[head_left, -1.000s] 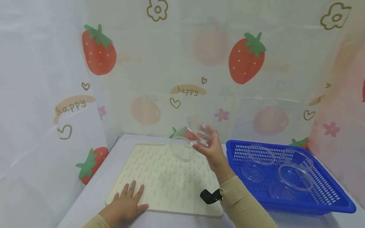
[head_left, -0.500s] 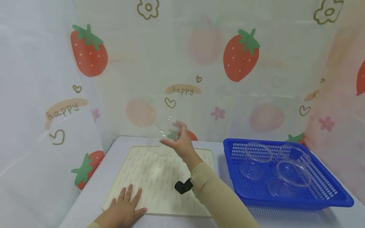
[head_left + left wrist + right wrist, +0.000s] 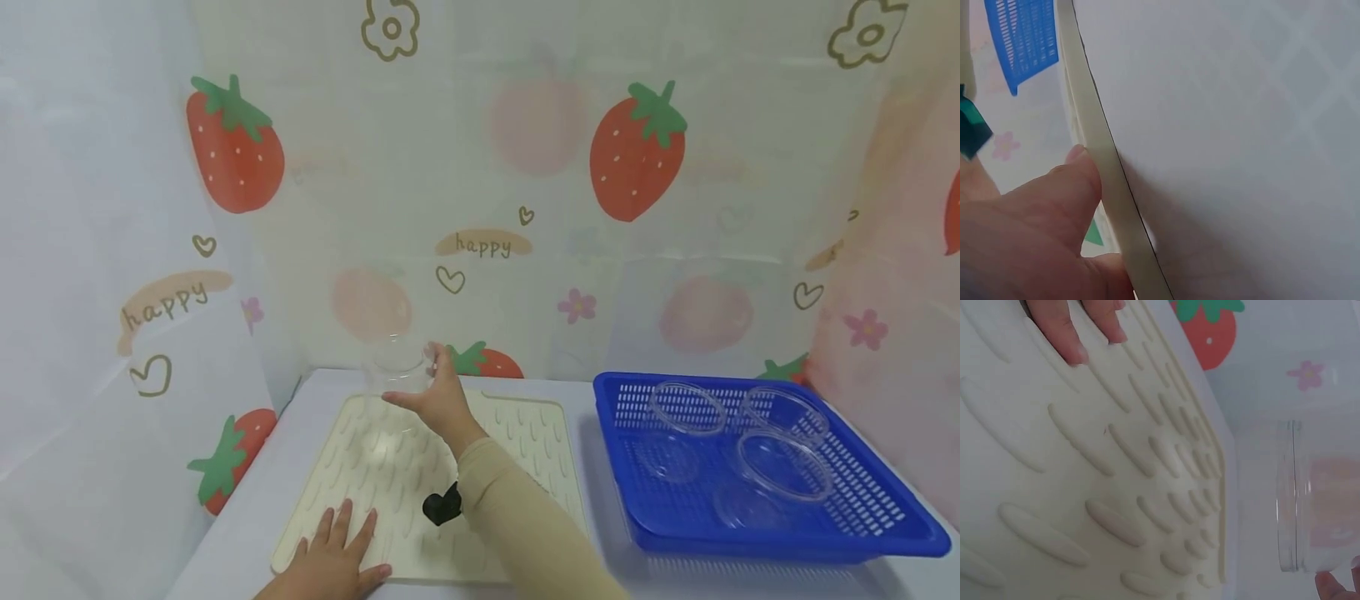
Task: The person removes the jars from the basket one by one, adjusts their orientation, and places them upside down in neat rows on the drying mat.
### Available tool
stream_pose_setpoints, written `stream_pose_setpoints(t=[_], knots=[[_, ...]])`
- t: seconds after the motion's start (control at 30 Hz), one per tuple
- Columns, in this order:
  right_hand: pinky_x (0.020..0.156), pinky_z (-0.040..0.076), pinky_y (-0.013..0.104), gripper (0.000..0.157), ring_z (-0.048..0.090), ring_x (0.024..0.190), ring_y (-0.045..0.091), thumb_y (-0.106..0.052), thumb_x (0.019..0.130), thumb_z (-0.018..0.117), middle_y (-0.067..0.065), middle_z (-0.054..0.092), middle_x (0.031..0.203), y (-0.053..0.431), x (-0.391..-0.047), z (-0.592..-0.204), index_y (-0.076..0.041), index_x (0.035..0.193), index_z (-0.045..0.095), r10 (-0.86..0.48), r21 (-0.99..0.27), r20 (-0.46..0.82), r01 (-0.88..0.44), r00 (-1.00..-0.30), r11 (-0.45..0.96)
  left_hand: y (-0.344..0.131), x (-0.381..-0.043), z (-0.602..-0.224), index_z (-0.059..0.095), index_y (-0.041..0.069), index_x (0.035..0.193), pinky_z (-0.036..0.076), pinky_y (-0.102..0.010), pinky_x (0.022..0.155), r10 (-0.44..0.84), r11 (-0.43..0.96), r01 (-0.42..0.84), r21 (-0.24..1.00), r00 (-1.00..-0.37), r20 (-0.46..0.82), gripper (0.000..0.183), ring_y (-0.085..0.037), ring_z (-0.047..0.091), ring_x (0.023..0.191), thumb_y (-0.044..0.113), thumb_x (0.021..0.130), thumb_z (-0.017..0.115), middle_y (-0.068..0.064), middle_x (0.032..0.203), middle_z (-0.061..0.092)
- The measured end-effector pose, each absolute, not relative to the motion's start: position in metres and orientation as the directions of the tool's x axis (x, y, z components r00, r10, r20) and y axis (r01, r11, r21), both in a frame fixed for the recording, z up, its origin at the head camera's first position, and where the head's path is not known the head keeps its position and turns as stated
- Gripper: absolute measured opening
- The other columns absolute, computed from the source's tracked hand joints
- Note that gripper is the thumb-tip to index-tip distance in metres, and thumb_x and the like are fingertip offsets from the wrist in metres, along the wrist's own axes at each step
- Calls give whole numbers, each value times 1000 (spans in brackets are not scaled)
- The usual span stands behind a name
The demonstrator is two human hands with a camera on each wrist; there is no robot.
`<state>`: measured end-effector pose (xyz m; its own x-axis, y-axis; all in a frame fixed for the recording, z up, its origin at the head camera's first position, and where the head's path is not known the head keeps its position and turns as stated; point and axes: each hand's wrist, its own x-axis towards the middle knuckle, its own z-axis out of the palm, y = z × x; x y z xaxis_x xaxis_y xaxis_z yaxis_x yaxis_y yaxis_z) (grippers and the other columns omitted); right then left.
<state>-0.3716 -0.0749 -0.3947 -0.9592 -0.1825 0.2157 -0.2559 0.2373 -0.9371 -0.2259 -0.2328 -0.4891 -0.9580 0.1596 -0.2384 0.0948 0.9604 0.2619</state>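
My right hand grips a clear round container, thumb low on its near side and fingers behind. The container hangs over the far left part of the cream ribbed mat. In the right wrist view, the container has its wide rim turned down toward the mat, apart from it. My left hand lies with spread fingers on the near left corner of the mat. In the left wrist view, the left thumb reaches over the mat's edge.
At the right stands a blue slotted basket holding several clear containers, among them a clear container with its rim up. A white cloth covers the table. Behind hangs a strawberry-print curtain.
My right hand has carried the container leftward across the mat, turning its rim more squarely downward. My left hand stays at the mat's corner.
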Motion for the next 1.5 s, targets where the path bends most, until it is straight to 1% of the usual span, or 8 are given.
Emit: stream_pose_setpoints(t=[0.13,0.3,0.53,0.63,0.77,1.1,1.33,1.5], knots=[[96,39,44,105,37,128,24,-38,61,84,7,35,143,-81,-374,-404,-23,144,21,-188,-934,209,-253,-960,253,-231,-222,-490,32,9,141,17,-73,90,158,959,93,269,-961,-228,90,-51,9,132,72,78,42,-28,147,14],[99,36,40,105,36,129,24,-35,62,85,5,32,145,-86,-378,-414,-20,144,20,-191,-929,201,-248,-961,273,-225,-216,-481,31,8,142,16,-73,91,149,955,71,289,-955,-258,88,-52,7,132,67,79,47,-29,147,12],[99,36,42,106,33,131,25,-37,63,83,5,30,146,-93,-384,-422,-22,145,18,-199,-945,173,-220,-965,242,-224,-211,-470,32,6,141,17,-73,91,142,954,63,292,-956,-257,84,-52,7,132,61,81,51,-30,146,12],[100,36,41,107,32,132,24,-38,62,84,2,28,147,-96,-386,-424,-22,145,18,-200,-951,156,-201,-967,235,-225,-211,-469,32,6,141,17,-72,91,142,954,61,294,-955,-262,85,-51,7,132,62,81,50,-30,147,11],[102,34,39,108,30,133,21,-36,61,85,-2,28,148,-99,-389,-427,-23,145,18,-197,-955,132,-178,-972,238,-230,-218,-482,31,9,142,15,-73,91,143,954,66,293,-957,-251,91,-49,6,133,71,77,44,-27,148,10],[104,30,41,109,30,133,25,-36,61,85,6,27,148,-101,-393,-431,-17,146,17,-200,-949,121,-173,-972,264,-223,-214,-467,32,8,142,17,-72,91,144,955,61,289,-950,-276,86,-50,7,133,64,79,50,-29,147,11],[105,28,41,108,25,135,23,-40,63,83,3,25,149,-109,-394,-435,-21,146,16,-226,-943,76,-144,-971,300,-227,-214,-466,30,8,143,16,-72,92,132,958,44,282,-944,-302,88,-49,6,133,67,79,47,-27,148,10],[105,28,46,109,27,134,28,-37,63,83,6,27,148,-110,-393,-439,-20,147,14,-244,-951,38,-110,-969,289,-231,-214,-472,32,8,142,17,-73,91,136,956,48,291,-947,-290,87,-51,7,132,65,79,49,-29,147,11]])
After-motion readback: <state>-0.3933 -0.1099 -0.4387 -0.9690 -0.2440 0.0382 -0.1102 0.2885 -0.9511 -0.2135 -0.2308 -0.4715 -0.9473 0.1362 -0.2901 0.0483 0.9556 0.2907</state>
